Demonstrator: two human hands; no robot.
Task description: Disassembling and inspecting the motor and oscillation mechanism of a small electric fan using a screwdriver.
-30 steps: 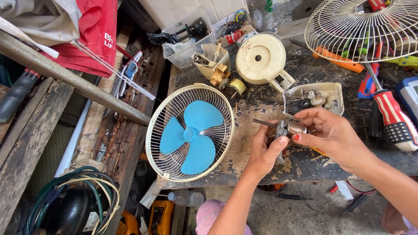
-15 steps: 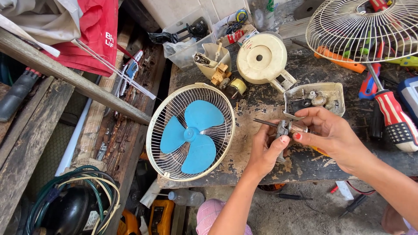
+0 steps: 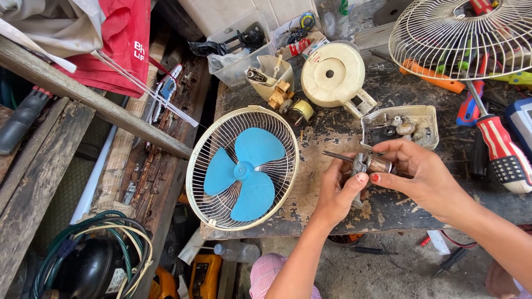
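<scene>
Cluttered workshop, scarred dark bench (image 3: pixel 332 138) with peeling paint, stripped fan parts all over it

Small motor rotor (image 3: pixel 372 164), metal shaft poking out toward the fan guard, is held in the air just above the bench, between both hands. Left hand (image 3: pixel 338 194) pinches it from below, thumb and fingers closed on the near end. Right hand (image 3: pixel 421 171) has fingertips closed on the far end from above. Both grips narrow and holding the rotor, nothing else in either hand

Relative to the rotor:
- just behind it: shallow cream tray (image 3: pixel 428 117) with small loose parts inside
- further behind: round cream motor housing (image 3: pixel 332 75), beside it a cream bracket with copper windings (image 3: pixel 280 91)
- beside it on the shaft side: fan guard (image 3: pixel 210 166) lying flat with blue blade (image 3: pixel 244 174) inside, overhanging the bench edge
- on the other side: red-handled screwdriver (image 3: pixel 499 149), second wire guard (image 3: pixel 465 33) beyond that
- well off past the fan guard: coil of cables (image 3: pixel 83 243) down on the floor

Risks, my read: fingertip-only hold on a small smooth part, a slip drops it past the bench edge onto the floor. Shaft could get bent or nicked if it knocks the tray. Guard with blade hangs over the edge, an elbow bump could tip it off
</scene>
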